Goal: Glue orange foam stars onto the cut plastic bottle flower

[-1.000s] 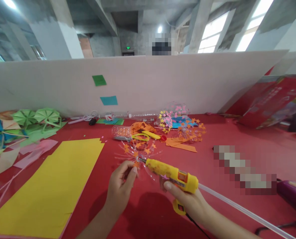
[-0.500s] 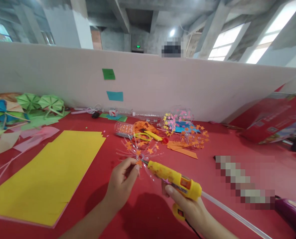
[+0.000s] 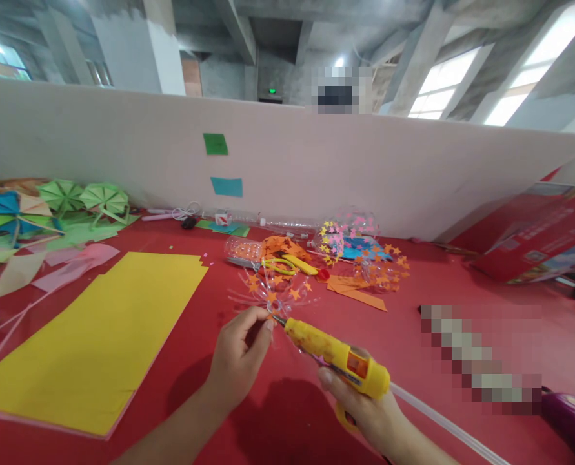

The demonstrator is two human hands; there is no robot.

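My left hand (image 3: 239,352) is closed in a pinch, and an orange paper star (image 3: 270,317) shows at its fingertips. In my right hand (image 3: 372,413) is a yellow hot glue gun (image 3: 323,342), gripped by the handle. Its metal nozzle points left and reaches the star between my fingers; whether it touches cannot be told. A long clear glue stick (image 3: 446,420) juts from the gun's back end. Just beyond my fingertips lies a cut clear plastic bottle piece (image 3: 275,306) with splayed strips, several of them bearing orange stars.
Yellow paper sheets (image 3: 98,342) lie at left. Behind the bottle piece are yellow-handled scissors (image 3: 280,266), a yellow cutter (image 3: 299,263), orange paper strips (image 3: 355,296) and other star-covered plastic pieces (image 3: 333,242). Green paper fans (image 3: 104,199) stand back left. A white partition (image 3: 364,161) closes the far side.
The glue gun's nozzle has shifted slightly left, closer to the star at my left fingertips. My left hand keeps its pinch. The whole view has shifted a little.
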